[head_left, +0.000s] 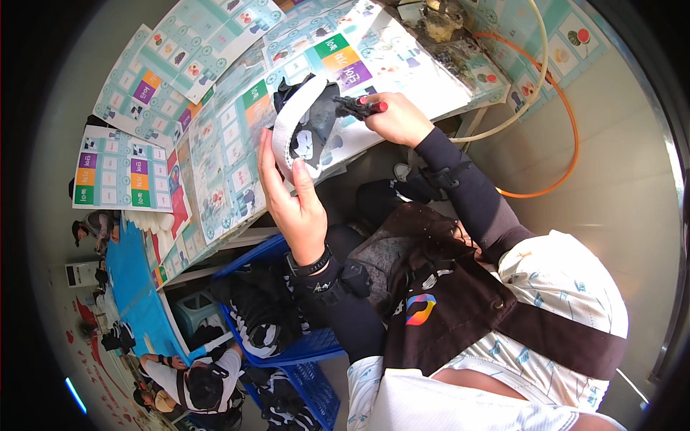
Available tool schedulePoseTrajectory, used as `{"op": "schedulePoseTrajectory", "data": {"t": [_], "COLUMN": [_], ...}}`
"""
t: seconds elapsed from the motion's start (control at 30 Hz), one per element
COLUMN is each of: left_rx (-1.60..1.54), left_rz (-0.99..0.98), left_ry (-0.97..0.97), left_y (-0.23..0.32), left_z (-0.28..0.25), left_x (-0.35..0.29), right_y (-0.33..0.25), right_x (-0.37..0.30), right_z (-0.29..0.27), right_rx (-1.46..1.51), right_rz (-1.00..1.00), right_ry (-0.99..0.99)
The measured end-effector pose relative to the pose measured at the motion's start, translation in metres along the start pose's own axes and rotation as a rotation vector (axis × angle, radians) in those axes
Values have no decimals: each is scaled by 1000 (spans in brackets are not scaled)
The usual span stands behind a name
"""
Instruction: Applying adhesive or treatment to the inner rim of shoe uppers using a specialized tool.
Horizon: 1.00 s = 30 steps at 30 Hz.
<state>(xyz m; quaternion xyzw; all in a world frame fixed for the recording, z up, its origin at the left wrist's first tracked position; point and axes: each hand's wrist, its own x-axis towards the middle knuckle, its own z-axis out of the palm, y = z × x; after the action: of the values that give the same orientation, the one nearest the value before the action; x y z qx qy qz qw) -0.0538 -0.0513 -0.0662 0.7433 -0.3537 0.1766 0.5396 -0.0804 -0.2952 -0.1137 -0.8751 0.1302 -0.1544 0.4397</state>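
Observation:
My left hand grips a black shoe with a white, curved sole edge, its thumb on the near end of the sole and its fingers along the outer side. The shoe is held tilted just over the paper-covered bench. In my right hand, closed around it, is a dark, crusted tool with red handle ends, which looks like pliers. The tool's black end points left and meets the shoe's dark upper; whether it grips the material I cannot tell.
Printed coloured sheets cover the bench. A grimy fixture stands at its far right, with an orange hose looping beside it. Below are blue crates of black-and-white shoes. Another person works at a blue-topped table.

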Motion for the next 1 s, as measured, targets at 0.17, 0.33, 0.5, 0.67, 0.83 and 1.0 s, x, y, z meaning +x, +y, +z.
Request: {"op": "schedulePoseTrajectory", "data": {"t": [0.17, 0.33, 0.5, 0.67, 0.83, 1.0], "left_rx": [27, 3, -10, -26, -17, 10], "left_rz": [-8, -23, -39, -45, -47, 2], "left_ry": [-12, -2, 8, 4, 3, 18], "left_y": [-2, -2, -4, -4, -3, -7], "left_z": [-3, -3, -5, -4, -4, -5], "left_x": [-2, -3, -4, -4, -4, -4], "right_y": [-3, -6, -5, 2, 0, -1], "right_x": [-4, -6, -9, -8, -9, -6], "right_z": [0, -2, -2, 4, 2, 2], "right_rx": [-19, -51, 20, 20, 26, -42], "right_rz": [-83, 7, -42, -1, -12, -37], "right_ry": [-70, 30, -129, 10, -8, 74]}}
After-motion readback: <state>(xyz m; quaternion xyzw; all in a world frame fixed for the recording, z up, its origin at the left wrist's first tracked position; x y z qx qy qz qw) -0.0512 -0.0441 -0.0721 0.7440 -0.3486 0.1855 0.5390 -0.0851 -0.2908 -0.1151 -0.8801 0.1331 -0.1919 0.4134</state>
